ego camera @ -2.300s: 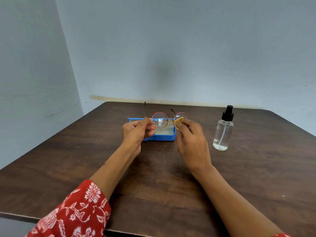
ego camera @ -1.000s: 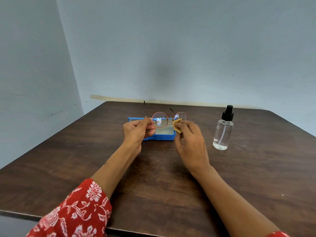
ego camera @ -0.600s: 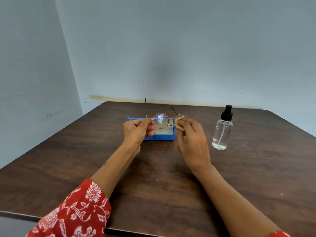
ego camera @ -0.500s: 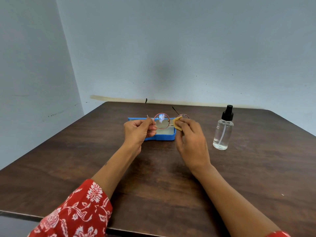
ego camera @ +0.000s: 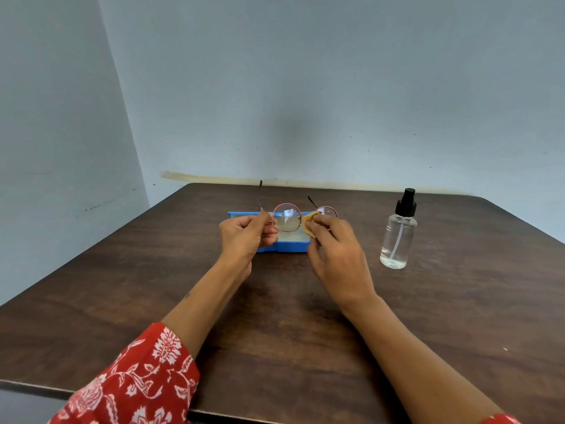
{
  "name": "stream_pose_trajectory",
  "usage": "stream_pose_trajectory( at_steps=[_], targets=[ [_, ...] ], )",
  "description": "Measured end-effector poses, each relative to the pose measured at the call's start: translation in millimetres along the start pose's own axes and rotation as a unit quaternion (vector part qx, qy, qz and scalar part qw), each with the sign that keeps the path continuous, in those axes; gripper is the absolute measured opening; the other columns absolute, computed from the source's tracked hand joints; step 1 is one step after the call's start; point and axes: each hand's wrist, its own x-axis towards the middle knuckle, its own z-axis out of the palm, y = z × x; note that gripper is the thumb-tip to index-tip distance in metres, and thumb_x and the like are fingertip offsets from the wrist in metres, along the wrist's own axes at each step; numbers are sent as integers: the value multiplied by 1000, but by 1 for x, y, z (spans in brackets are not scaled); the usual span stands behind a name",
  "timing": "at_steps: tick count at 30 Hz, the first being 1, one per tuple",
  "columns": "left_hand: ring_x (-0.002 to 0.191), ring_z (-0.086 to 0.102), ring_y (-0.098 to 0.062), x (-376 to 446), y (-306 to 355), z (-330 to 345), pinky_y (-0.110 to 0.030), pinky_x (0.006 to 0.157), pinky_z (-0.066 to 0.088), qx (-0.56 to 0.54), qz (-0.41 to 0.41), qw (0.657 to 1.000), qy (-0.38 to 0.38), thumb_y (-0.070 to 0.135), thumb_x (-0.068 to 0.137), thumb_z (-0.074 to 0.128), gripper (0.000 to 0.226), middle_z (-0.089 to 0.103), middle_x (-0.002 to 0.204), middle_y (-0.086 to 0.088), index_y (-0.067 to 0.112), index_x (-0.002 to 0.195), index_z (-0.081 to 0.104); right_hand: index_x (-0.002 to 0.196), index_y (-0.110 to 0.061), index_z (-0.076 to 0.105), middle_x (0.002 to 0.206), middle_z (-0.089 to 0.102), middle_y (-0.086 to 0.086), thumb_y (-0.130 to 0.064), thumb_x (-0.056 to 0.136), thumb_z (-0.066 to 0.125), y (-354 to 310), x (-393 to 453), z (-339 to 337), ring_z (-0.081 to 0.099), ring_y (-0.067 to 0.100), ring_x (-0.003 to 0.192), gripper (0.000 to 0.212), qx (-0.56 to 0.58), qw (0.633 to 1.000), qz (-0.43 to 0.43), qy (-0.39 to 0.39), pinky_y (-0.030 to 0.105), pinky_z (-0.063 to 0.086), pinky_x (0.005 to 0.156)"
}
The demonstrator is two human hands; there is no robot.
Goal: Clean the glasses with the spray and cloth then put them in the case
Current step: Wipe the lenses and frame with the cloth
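The left hand (ego camera: pixel 246 234) pinches the round glasses (ego camera: pixel 287 221) at their left hinge, while the right hand (ego camera: pixel 336 255) presses a yellow cloth (ego camera: pixel 309 223) on the right lens. The open blue case (ego camera: pixel 287 244) lies directly below on the worktop (ego camera: pixel 305 332), long axis parallel to the frame.

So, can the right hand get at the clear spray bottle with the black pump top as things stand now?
Probably yes. The clear spray bottle stands upright on the brown wooden table, right of the right hand, with bare table between. But that hand is pressing the yellow cloth to the round-rimmed glasses.
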Motion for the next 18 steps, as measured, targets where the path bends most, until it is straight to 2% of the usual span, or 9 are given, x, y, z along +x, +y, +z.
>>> stream_pose_trajectory(
  at_steps=[3,6,13,18],
  targets=[
    [42,56,-8,1,3,-1,-15,45,48,-5,-3,1000,5,6,81,65,11,63,51,-5,0,73,69,101,2,68,103,64,14,-1,79,60,8,2,-7,61,28,94,24,-8,998,50,32,26,49,76],
    [42,56,-8,1,3,0,-15,45,48,-3,-6,1000,3,7,81,65,10,64,51,-5,-1,75,69,103,5,67,104,63,16,7,77,64,12,3,-11,59,30,95,26,2,995,86,41,24,41,83],
    [44,58,-8,1,2,-1,-15,46,50,5,-6,1000,3,8,81,66,11,64,53,-5,0,74,69,104,2,68,105,64,13,4,76,68,-2,1,-2,60,25,99,28,11,1000,3,-16,24,47,83],
    [43,57,-8,3,2,-1,-16,48,51,6,-10,1000,-4,9,81,66,11,65,51,-4,0,76,69,105,2,67,107,63,14,6,79,61,15,3,-10,58,28,99,27,28,993,96,55,21,40,87]
  ],
)
